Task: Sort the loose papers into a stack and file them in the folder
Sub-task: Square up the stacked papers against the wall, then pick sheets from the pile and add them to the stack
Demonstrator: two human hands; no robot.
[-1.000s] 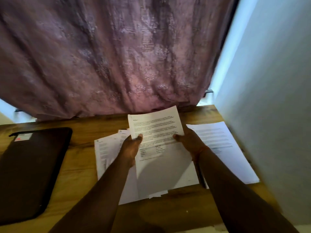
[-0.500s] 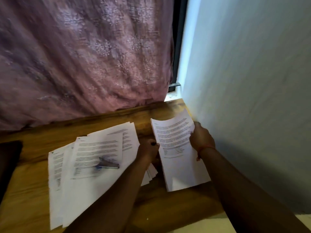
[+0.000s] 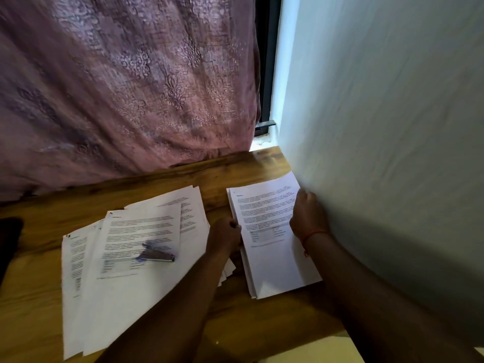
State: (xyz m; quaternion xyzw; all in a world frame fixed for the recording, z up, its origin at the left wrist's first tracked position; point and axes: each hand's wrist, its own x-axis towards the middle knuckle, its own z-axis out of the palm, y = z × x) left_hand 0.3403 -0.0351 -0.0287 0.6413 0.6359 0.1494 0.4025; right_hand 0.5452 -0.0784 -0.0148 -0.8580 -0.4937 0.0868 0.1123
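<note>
A neat stack of printed papers [image 3: 272,247] lies on the wooden desk [image 3: 222,171] against the right wall. My left hand [image 3: 225,235] grips the stack's left edge and my right hand [image 3: 307,218] holds its right edge, fingers curled at the paper. To the left, loose papers [image 3: 125,260] lie fanned out and overlapping. A small metal clip-like object [image 3: 157,254] rests on top of them. The dark folder [image 3: 9,231] shows only as a sliver at the left edge.
A mauve patterned curtain [image 3: 125,87] hangs behind the desk. A pale wall [image 3: 392,127] borders the desk on the right, touching the stack. A dark window frame [image 3: 265,74] stands between curtain and wall.
I carried the sheet from above the loose pile to the right and set it on the stack by the wall. The view swung right, leaving the folder almost out of frame.
</note>
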